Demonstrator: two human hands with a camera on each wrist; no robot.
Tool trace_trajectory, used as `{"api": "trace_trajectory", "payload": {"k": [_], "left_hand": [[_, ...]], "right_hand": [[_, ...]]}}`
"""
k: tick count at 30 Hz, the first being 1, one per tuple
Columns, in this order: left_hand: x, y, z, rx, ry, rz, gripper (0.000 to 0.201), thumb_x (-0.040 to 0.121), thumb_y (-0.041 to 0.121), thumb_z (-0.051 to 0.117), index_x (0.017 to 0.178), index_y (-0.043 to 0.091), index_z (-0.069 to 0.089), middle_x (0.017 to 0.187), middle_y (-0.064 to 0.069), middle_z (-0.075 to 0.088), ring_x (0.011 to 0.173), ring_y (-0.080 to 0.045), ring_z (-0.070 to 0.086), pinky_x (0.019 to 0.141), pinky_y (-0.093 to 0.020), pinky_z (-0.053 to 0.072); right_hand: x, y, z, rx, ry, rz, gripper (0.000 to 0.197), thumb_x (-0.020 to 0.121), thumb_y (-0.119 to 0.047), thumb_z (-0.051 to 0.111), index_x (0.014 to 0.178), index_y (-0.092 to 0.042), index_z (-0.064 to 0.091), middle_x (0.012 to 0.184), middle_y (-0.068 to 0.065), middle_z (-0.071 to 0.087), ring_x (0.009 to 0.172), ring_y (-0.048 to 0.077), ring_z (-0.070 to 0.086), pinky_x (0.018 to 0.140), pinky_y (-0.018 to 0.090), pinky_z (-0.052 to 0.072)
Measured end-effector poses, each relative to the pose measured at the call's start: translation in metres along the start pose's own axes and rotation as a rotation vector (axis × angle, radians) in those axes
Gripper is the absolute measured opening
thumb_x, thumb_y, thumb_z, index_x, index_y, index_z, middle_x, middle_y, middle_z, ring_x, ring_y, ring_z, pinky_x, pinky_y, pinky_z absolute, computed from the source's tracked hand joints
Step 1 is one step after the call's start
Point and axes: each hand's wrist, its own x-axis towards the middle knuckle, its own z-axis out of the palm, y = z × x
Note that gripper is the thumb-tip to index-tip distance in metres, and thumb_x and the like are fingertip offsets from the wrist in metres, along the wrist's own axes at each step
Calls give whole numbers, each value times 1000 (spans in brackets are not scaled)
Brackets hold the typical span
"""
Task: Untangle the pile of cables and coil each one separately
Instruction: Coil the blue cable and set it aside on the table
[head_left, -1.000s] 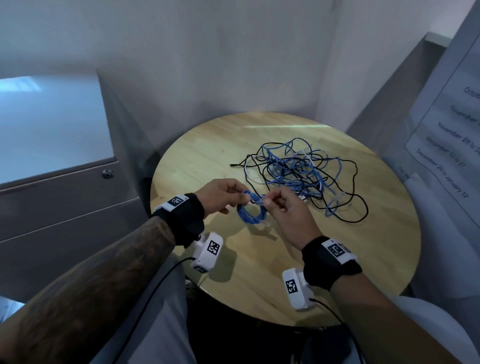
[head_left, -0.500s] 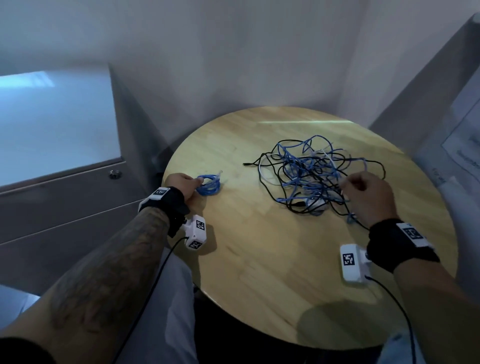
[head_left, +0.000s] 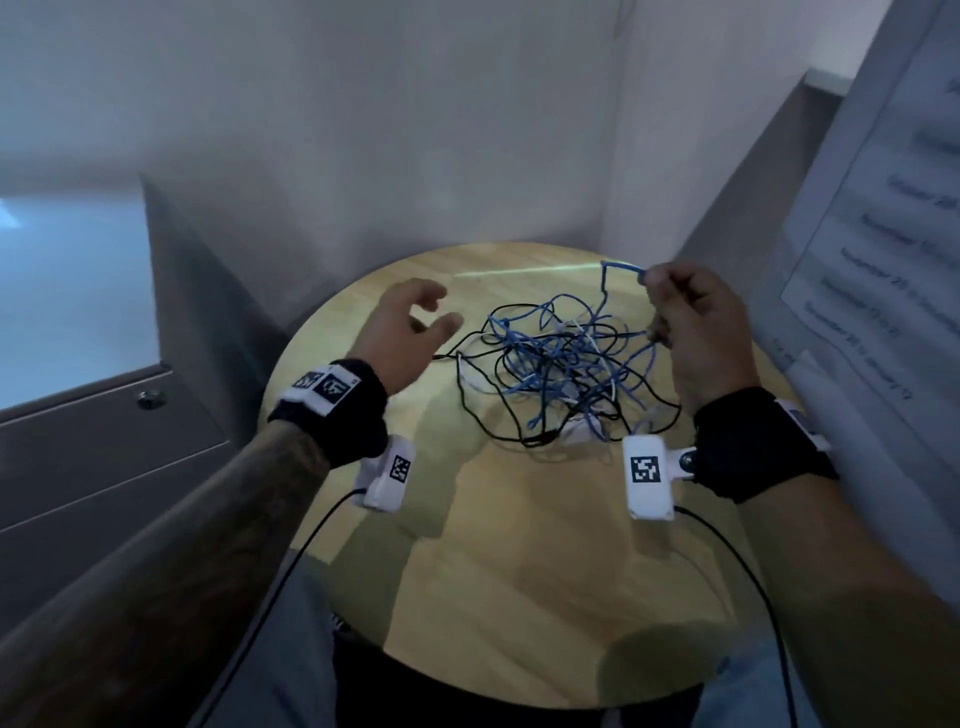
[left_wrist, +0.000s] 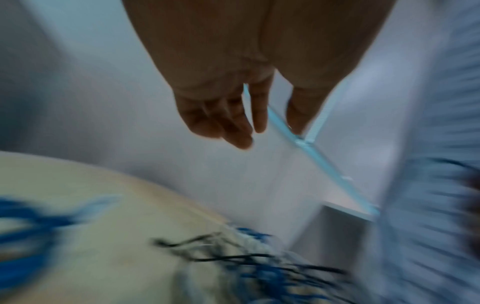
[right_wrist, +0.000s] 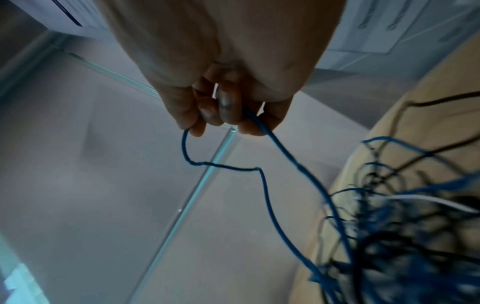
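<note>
A tangle of blue, black and white cables (head_left: 561, 374) lies on the round wooden table (head_left: 519, 571). My right hand (head_left: 652, 283) is raised above the pile's right side and pinches a blue cable (head_left: 605, 291). A kinked loop of it hangs from the fingers (right_wrist: 228, 111) down into the pile (right_wrist: 389, 236). Left of the pile, my left hand (head_left: 441, 309) hovers over the table with relaxed, spread fingers and holds nothing. The left wrist view shows a blurred blue coil (left_wrist: 23, 224) on the table below that hand (left_wrist: 270, 133). The head view hides the coil behind my left wrist.
A grey cabinet with a round lock (head_left: 150, 400) stands close on the left. Grey partition walls (head_left: 467, 156) meet in a corner behind the table. A printed sheet of dates (head_left: 883, 234) hangs on the right. Black leads (head_left: 727, 551) trail from both wrist cameras.
My left hand let go of the blue coil at the table's left edge and rose toward the pile. My right hand lifted a blue strand up out of the pile.
</note>
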Motion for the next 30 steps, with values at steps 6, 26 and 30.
{"api": "trace_trajectory", "payload": {"k": [6,26,30], "left_hand": [[2,95,83,-20,-558,95,85,78,61,69,145,21,36,132,8,54,105,-9,60,89,-29,48],[34,110,48,-800,-352,-218,15,100,22,50,99,11,60,83,-6,64,70,-18,68,59,-32,55],[38,109,37,-853,-352,-219,15,99,20,53,106,9,59,83,-10,67,77,-23,70,56,-31,56]], "right_hand": [[28,-56,23,219,-160,95,17,102,-13,53,87,-18,58,65,-7,43,48,8,32,53,25,37],[3,-18,27,-101,-235,142,43,92,-60,53,123,-30,56,115,-10,63,91,11,64,76,25,48],[-21,31,37,-378,-442,181,28,93,-43,66,115,-26,61,95,-4,69,82,14,62,79,36,51]]}}
